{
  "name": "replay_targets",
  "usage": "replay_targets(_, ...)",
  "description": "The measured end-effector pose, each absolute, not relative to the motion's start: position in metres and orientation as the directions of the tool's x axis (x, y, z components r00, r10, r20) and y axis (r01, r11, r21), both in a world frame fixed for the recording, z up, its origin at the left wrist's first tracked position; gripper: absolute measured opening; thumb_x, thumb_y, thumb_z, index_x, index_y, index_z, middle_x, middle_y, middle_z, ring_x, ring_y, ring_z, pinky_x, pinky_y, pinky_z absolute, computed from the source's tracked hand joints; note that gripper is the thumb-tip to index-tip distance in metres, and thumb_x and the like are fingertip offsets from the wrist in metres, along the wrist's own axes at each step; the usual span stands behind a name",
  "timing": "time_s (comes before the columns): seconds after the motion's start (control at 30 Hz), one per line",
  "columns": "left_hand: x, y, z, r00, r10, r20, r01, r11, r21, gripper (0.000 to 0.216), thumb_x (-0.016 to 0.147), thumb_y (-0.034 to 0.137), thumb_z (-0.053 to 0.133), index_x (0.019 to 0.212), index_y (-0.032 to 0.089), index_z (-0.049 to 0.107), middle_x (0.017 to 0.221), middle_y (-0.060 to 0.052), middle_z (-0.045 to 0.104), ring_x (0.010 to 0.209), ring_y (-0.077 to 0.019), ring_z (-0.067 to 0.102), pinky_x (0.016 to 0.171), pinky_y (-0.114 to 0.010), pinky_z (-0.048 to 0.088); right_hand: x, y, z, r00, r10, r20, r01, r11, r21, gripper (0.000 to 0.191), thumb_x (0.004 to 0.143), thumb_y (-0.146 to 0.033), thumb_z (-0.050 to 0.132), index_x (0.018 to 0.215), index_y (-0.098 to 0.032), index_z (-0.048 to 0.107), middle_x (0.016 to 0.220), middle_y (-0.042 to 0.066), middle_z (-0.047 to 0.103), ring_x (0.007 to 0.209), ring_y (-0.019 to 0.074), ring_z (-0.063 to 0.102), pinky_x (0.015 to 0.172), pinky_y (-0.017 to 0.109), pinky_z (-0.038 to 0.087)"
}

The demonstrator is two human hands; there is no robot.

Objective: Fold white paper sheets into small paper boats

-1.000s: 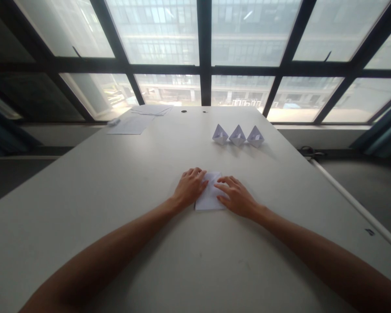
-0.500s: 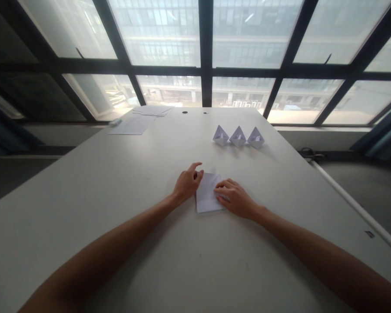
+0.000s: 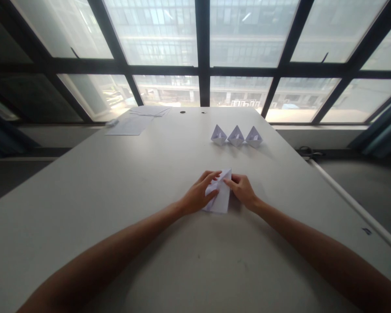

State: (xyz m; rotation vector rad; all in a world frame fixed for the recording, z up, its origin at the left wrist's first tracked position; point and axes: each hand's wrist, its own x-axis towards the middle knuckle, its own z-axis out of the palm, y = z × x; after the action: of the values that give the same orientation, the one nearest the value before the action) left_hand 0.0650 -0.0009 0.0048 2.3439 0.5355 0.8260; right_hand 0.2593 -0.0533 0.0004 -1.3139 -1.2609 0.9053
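A folded white sheet of paper (image 3: 222, 201) lies on the table in front of me, with a diagonal crease or flap at its upper part. My left hand (image 3: 200, 193) rests over the paper's left side, fingers stretched and the thumb apart from them. At the upper right edge, my right hand (image 3: 243, 189) pinches the paper, thumb on top and the other fingers partly hidden behind. Beyond the hands stand three folded paper boats in a row: the left boat (image 3: 218, 138), the middle boat (image 3: 236, 139) and the right boat (image 3: 253, 139).
Flat white sheets (image 3: 127, 126) lie at the far left of the white table (image 3: 163, 269), beside a small pale object (image 3: 111, 123). A dark round grommet (image 3: 182, 112) sits near the far edge. Large windows rise behind; a white rail (image 3: 348, 198) runs along the right.
My left hand has moved right over the paper. My right hand has gone from lying on the sheet to pinching its right edge. The paper has shifted right and its upper part looks folded over.
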Motion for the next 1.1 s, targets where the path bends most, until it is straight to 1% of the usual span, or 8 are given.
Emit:
replay_targets(0.13,0.063,0.000,0.001,0.782,0.540,0.311,0.374,-0.805,0.460,0.052,0.101,0.033,0.039,0.151,0.022,0.032,0.151,-0.012,0.041,0.138,-0.0248,0.041,0.116,-0.043,0.034,0.266,-0.051,0.008,0.145,0.989,-0.015,0.031,-0.020,-0.999,0.025,0.073,-0.034,0.065,0.082,-0.011,0.071,0.071,0.003,0.067,0.057,0.0131,0.053,0.052,0.024,0.040)
replay_targets(0.27,0.058,0.001,-0.003,0.842,0.524,0.127,0.483,-0.838,0.254,0.055,0.102,0.039,0.035,0.154,0.022,0.029,0.159,-0.007,0.031,0.148,-0.0254,0.024,0.122,-0.046,0.018,0.281,-0.046,0.009,0.198,0.972,-0.130,0.054,-0.143,-0.988,0.026,0.069,-0.026,0.064,0.091,-0.013,0.071,0.077,0.006,0.072,0.062,0.0168,0.063,0.052,0.024,0.047)
replay_targets(0.47,0.057,-0.002,0.004,0.752,0.636,0.172,0.628,-0.771,0.104,0.041,0.095,0.025,0.043,0.133,0.018,0.057,0.150,-0.011,0.046,0.145,-0.0275,0.032,0.121,-0.050,0.017,0.292,-0.043,-0.002,0.270,0.961,-0.057,0.311,-0.143,-0.939,0.033,0.069,-0.016,0.059,0.100,-0.013,0.068,0.070,0.004,0.072,0.051,0.0153,0.062,0.042,0.020,0.042)
replay_targets(0.57,0.060,-0.003,0.003,0.713,0.660,0.236,0.654,-0.748,0.116,0.040,0.097,0.027,0.039,0.130,0.013,0.057,0.150,-0.014,0.045,0.145,-0.0264,0.032,0.121,-0.045,0.019,0.288,-0.042,-0.007,0.242,0.969,0.040,0.450,-0.076,-0.890,0.033,0.071,-0.016,0.057,0.103,-0.014,0.067,0.069,0.004,0.072,0.050,0.0157,0.062,0.044,0.021,0.042)
replay_targets(0.7,0.063,-0.003,-0.007,0.781,0.606,0.153,0.585,-0.795,0.163,0.059,0.101,0.044,0.035,0.151,0.013,0.033,0.160,-0.014,0.029,0.148,-0.0265,0.024,0.120,-0.045,0.021,0.284,-0.044,-0.010,0.263,0.950,0.170,0.574,-0.012,-0.819,0.026,0.074,-0.018,0.058,0.099,-0.018,0.068,0.081,0.006,0.074,0.066,0.0187,0.067,0.060,0.026,0.050)
replay_targets(0.83,0.062,0.000,-0.014,0.797,0.594,0.107,0.577,-0.802,0.153,0.065,0.102,0.050,0.027,0.154,0.012,0.025,0.162,-0.014,0.021,0.150,-0.0264,0.016,0.121,-0.046,0.015,0.281,-0.046,-0.013,0.265,0.920,0.288,0.696,0.024,-0.718,0.015,0.077,-0.023,0.062,0.090,-0.021,0.068,0.086,0.005,0.074,0.075,0.0196,0.066,0.072,0.031,0.051)
replay_targets(1.03,0.062,0.003,-0.013,0.797,0.595,0.104,0.579,-0.801,0.151,0.069,0.102,0.053,0.022,0.156,0.010,0.019,0.162,-0.015,0.019,0.151,-0.0237,0.013,0.122,-0.043,0.012,0.279,-0.044,-0.017,0.238,0.896,0.374,0.655,0.136,-0.743,0.047,0.078,-0.024,0.066,0.124,-0.022,0.061,0.110,0.007,0.072,0.091,0.0219,0.068,0.081,0.035,0.052)
replay_targets(1.1,0.063,0.004,-0.013,0.786,0.610,0.100,0.592,-0.789,0.162,0.071,0.102,0.054,0.019,0.156,0.009,0.016,0.161,-0.016,0.019,0.151,-0.0235,0.013,0.122,-0.042,0.012,0.278,-0.044,-0.016,0.180,0.892,0.416,0.640,0.215,-0.738,0.041,0.082,-0.025,0.063,0.123,-0.021,0.063,0.113,0.007,0.072,0.094,0.0220,0.067,0.083,0.036,0.052)
